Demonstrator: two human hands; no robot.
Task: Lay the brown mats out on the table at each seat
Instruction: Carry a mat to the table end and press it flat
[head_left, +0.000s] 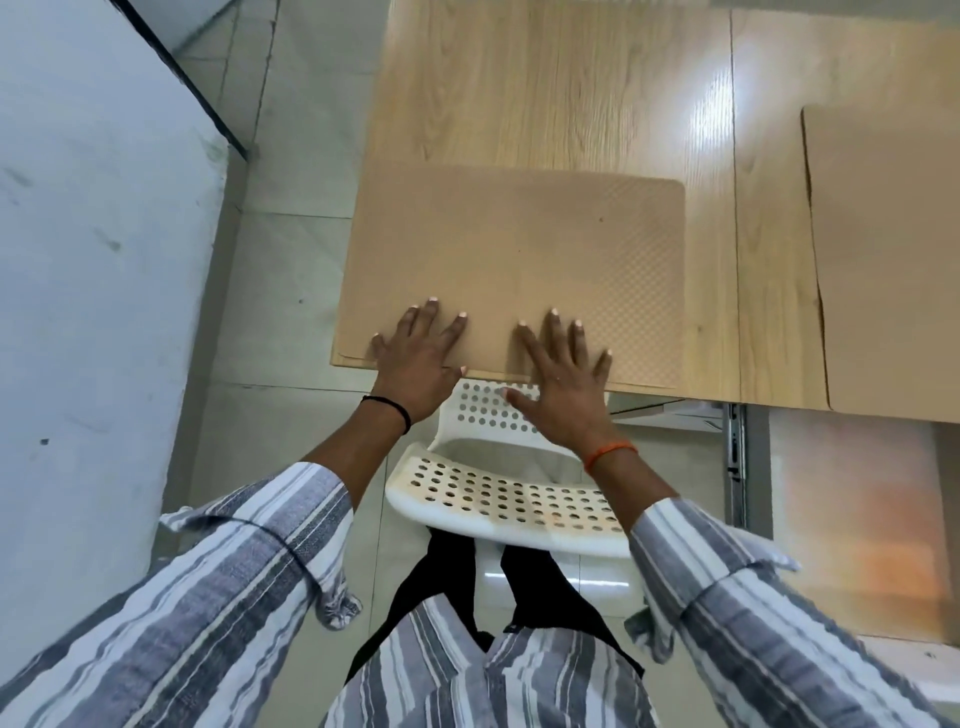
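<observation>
the tabletop (571, 93) is pale wood and runs from the upper middle across to the right edge of the view, with its near edge just ahead of the person. a brown mat (519, 260) lies flat at the near left corner of it, squared to the front edge, its near edge about level with the lip and its left side right at the table's side edge. a second mat (893, 249) lies further right, partly out of view, well apart from the first. a white perforated chair (498, 499) stands tucked in below the first mat, so this seat looks covered.

what could go wrong: the mat sits so close to the corner that a small push left or toward the body would hang it over the edge, and it could slip off onto the floor. pressing unevenly, one side harder than the other, would likely skew it out of line with the edge. whether its textured face grips the smooth wood can't be told.

the left hand (415, 358) is spread flat, fingers straight, resting on the mat's near left part and gripping nothing. the right hand (563, 379) is likewise splayed open, fingertips on the mat, palm and thumb past the edge above the chair.
</observation>
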